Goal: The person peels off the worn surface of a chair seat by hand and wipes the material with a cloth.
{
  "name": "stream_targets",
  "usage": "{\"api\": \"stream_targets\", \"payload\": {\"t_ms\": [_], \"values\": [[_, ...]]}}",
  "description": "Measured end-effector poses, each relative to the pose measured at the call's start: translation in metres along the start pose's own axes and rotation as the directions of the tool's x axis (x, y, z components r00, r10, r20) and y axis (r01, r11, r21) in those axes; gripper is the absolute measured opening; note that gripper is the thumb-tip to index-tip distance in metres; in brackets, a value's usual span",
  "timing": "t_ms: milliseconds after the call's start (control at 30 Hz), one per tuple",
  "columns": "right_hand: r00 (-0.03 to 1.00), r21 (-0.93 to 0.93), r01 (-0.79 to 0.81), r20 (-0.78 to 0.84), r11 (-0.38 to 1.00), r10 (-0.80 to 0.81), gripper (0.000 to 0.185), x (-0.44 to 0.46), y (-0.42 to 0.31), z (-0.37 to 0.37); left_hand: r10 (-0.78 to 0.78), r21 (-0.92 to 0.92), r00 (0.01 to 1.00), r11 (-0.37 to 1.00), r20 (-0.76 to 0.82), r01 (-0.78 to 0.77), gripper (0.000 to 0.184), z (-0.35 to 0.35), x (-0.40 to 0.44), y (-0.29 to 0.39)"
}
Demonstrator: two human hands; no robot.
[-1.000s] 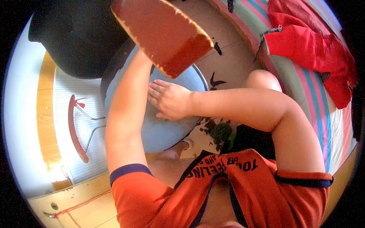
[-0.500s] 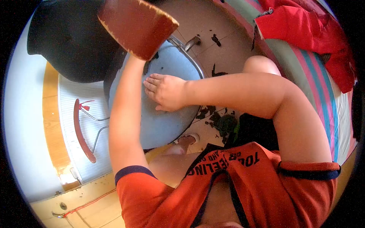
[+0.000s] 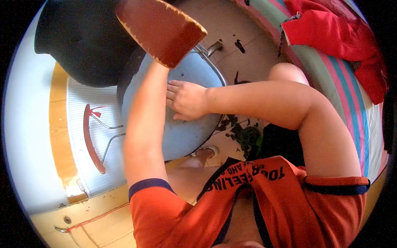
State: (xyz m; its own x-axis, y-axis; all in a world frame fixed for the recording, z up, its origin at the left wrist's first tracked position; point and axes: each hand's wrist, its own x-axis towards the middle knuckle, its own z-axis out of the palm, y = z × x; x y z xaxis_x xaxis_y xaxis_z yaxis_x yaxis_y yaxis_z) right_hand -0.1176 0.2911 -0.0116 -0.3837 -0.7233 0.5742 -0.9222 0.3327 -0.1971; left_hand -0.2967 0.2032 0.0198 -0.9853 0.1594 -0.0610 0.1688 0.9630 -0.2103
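Observation:
My right hand lies flat on a pale blue-grey rounded surface with a metal rim, its fingers stretched out toward my left forearm. That forearm reaches up and away over the same surface. A reddish-brown panel with chipped edges covers my left hand, so its fingers and anything in them are hidden. Small dark specks dot the surface near the panel.
A large black curved piece stands at upper left, above a curved brown bar on metal tubes. Dark scraps litter the tiled floor. On the right, red cloth lies on striped fabric.
Over the last second the panel and my left forearm have shifted in view, and more of the metal rim shows. My right hand stays flat on the surface.

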Motion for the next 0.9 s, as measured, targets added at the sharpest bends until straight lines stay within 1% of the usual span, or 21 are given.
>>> {"api": "stream_targets", "payload": {"t_ms": [33, 67, 133, 167, 200, 233, 333, 367, 400, 467, 500, 533, 567, 600, 667, 700, 733, 767, 800, 833, 900], "values": [[1.000, -0.002, 0.004, 0.011, 1.000, -0.004, 0.065, 0.001, -0.001, -0.001, -0.068, -0.076, 0.996, 0.995, -0.063, 0.063, 0.029, 0.001, -0.008, -0.001], [1.000, -0.001, 0.007, 0.011, 1.000, -0.007, 0.065, 0.002, -0.003, -0.001, -0.071, -0.076, 0.995, 0.995, -0.064, 0.066, 0.029, 0.002, -0.015, 0.000], [1.000, 0.024, 0.014, 0.002, 1.000, -0.014, 0.063, 0.003, -0.008, 0.001, -0.078, -0.213, 0.996, 0.975, -0.053, 0.065, 0.030, 0.008, -0.026, -0.002], [1.000, 0.024, 0.019, 0.007, 1.000, -0.019, 0.063, 0.002, -0.011, 0.002, -0.025, -0.259, 0.991, 0.966, -0.132, -0.010, 0.031, 0.032, -0.013, -0.017], [0.999, 0.025, 0.024, -0.046, 0.999, -0.022, 0.063, 0.001, -0.011, 0.005, -0.030, -0.260, 0.990, 0.966, -0.135, -0.006, 0.031, 0.029, -0.021, -0.016], [0.995, 0.028, 0.028, -0.098, 0.999, -0.025, 0.063, 0.003, -0.014, 0.006, 0.095, -0.266, 0.961, 0.950, -0.261, -0.166, 0.032, 0.025, -0.038, -0.016], [1.000, 0.029, 0.017, -0.005, 0.999, -0.017, 0.065, 0.000, -0.010, -0.002, 0.216, -0.307, 0.924, 0.898, -0.315, -0.314, 0.031, -0.004, -0.080, -0.019], [0.999, 0.011, 0.047, -0.018, 0.999, -0.047, 0.062, -0.002, -0.005, -0.004, 0.218, -0.504, 0.965, 0.823, -0.147, -0.263, 0.029, -0.021, -0.105, -0.016], [0.998, 0.012, 0.057, -0.015, 0.998, -0.056, 0.062, -0.005, -0.006, -0.006, 0.249, -0.673, 0.968, 0.720, 0.022, -0.170, 0.027, -0.037, -0.132, -0.014], [0.996, 0.047, 0.080, 0.033, 0.996, -0.081, 0.052, -0.009, -0.001, -0.008, 0.174, -0.830, 0.978, 0.558, 0.118, 0.001, 0.025, -0.059, -0.174, -0.023], [0.995, 0.043, 0.091, 0.039, 0.995, -0.093, 0.052, -0.010, 0.003, -0.010, 0.079, -0.838, 0.986, 0.540, 0.147, 0.082, 0.026, -0.067, -0.187, -0.029], [0.987, 0.082, 0.160, -0.005, 0.984, -0.160, 0.043, -0.011, 0.010, -0.014, -0.017, -0.845, 0.984, 0.509, 0.178, 0.161, 0.027, -0.072, -0.200, -0.036], [0.973, 0.117, 0.229, -0.048, 0.966, -0.225, 0.035, -0.013, 0.015, -0.018, -0.015, -0.903, 0.988, 0.404, 0.156, 0.149, 0.029, -0.070, -0.214, -0.048], [0.971, 0.106, 0.241, -0.037, 0.965, -0.238, 0.035, -0.016, 0.019, -0.022, -0.011, -0.947, 0.992, 0.295, 0.129, 0.127, 0.031, -0.066, -0.228, -0.056], [0.980, 0.298, 0.196, -0.022, 0.934, -0.199, 0.023, -0.018, 0.025, -0.032, 0.041, -0.945, 0.996, 0.322, 0.079, 0.062, 0.034, -0.059, -0.265, -0.053], [0.978, 0.292, 0.203, -0.012, 0.935, -0.208, 0.023, -0.018, 0.029, -0.039, 0.089, -0.953, 0.990, 0.291, 0.112, 0.082, 0.033, -0.056, -0.285, -0.047], [0.989, 0.224, 0.127, -0.101, 0.966, -0.106, 0.021, -0.019, 0.032, -0.046, 0.135, -0.960, 0.980, 0.259, 0.144, 0.106, 0.032, -0.052, -0.304, -0.037], [0.981, 0.162, 0.050, -0.191, 0.985, -0.018, 0.019, -0.019, 0.036, -0.052, 0.157, -0.951, 0.976, 0.293, 0.152, 0.101, 0.028, -0.046, -0.320, -0.024], [0.969, 0.155, -0.113, -0.202, 0.982, 0.143, 0.022, -0.017, 0.042, -0.050, 0.166, -0.940, 0.972, 0.324, 0.164, 0.104, 0.024, -0.038, -0.331, -0.010], [0.948, 0.049, -0.180, -0.258, 0.983, 0.186, 0.031, -0.013, 0.052, -0.044, 0.203, -0.912, 0.975, 0.410, 0.091, 0.000, 0.020, -0.033, -0.339, 0.004], [0.931, -0.150, -0.361, -0.119, 0.921, 0.345, 0.062, -0.013, 0.072, -0.042, 0.248, -0.826, 0.968, 0.535, -0.046, -0.176, 0.015, -0.021, -0.351, 0.027]]}}
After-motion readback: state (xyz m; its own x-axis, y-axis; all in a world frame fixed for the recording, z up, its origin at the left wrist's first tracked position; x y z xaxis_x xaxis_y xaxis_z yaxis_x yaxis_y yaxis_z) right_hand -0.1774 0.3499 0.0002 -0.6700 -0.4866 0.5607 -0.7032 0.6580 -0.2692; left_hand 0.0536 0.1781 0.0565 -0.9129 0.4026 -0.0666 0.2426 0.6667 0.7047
